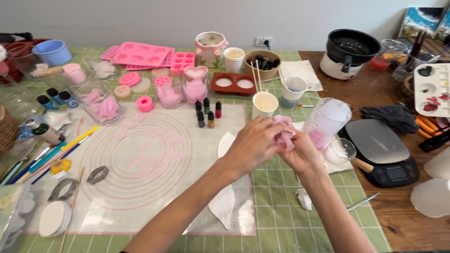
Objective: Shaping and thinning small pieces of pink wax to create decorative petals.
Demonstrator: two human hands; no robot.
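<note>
**Pink piece pinched over the mat edge**

Landmark: mat (154, 159), white with pink rings, on the green cloth.

Far left of mat: blue tub (51, 51), capped bottles (56, 97), a fan of brushes (44, 157) touching its left edge. On its lower left corner, a white disc (52, 219) and grey cutters (97, 174).

Behind mat: glass jars (101, 105) of pink flakes, pink moulds (143, 54), a brown mould (233, 83) with two white fills. On its back edge, small dye bottles (207, 114) upright in a cluster.

Over mat's right edge: left hand (255, 145) and right hand (297, 149) pressed together, fingers closed narrow around a soft pink piece (284, 133) held between them, clear of the surface. Below hands, on mat's right side, white leaf shapes (224, 199).

Just behind hands: paper cup (265, 104) of cream wax with sticks standing in it.

Right of mat: clear jug (328, 122) tinted pink at the base, just beside the right hand; black scale (382, 150); black pot (351, 47) well behind; paint palette (433, 89) at the far right.
</note>
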